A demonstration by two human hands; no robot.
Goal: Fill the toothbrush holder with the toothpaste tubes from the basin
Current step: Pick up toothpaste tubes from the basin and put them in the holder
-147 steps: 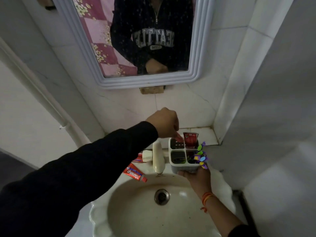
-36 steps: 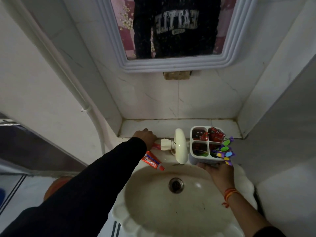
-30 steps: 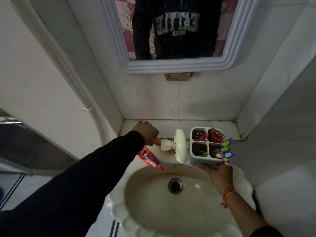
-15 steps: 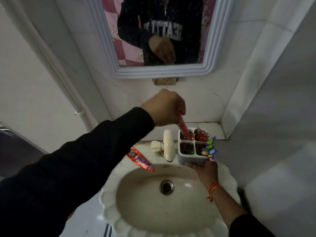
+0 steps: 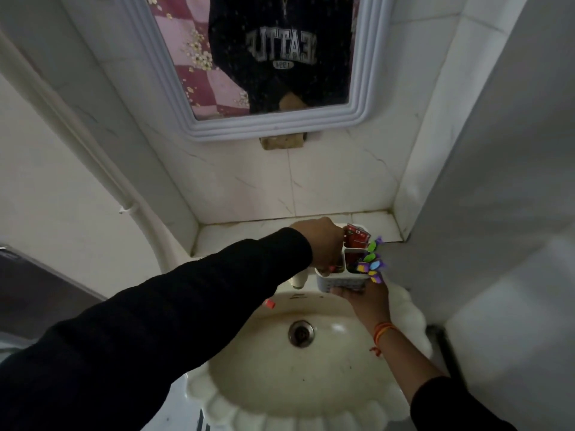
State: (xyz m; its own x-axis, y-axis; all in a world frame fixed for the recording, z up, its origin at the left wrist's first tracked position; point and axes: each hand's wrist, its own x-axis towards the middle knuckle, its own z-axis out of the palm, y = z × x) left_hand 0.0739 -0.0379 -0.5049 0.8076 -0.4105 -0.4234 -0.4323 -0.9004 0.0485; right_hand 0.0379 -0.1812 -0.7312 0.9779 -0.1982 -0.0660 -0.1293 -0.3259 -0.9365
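Note:
My right hand [image 5: 364,301] grips the white four-compartment toothbrush holder [image 5: 340,282] from below, above the basin's back rim. Red toothpaste tubes [image 5: 357,238] stand in its far right compartment, and colourful toothbrush ends [image 5: 372,264] stick out on the right. My left hand [image 5: 322,241] is curled down over the holder's left compartments, and a bit of red tube shows under the fingers. Another toothpaste tube lies on the basin rim; only its red cap [image 5: 269,303] shows past my left sleeve.
The cream basin [image 5: 280,396] with its drain [image 5: 301,333] is below. A white tap [image 5: 299,279] peeks out left of the holder. Behind are a tiled ledge [image 5: 245,233], a framed mirror [image 5: 342,119] and a wall pipe [image 5: 93,144] at left.
My left hand picked a red tube from beside the tap, carried it over the holder and has come down into the holder's left side. My right hand kept holding the holder.

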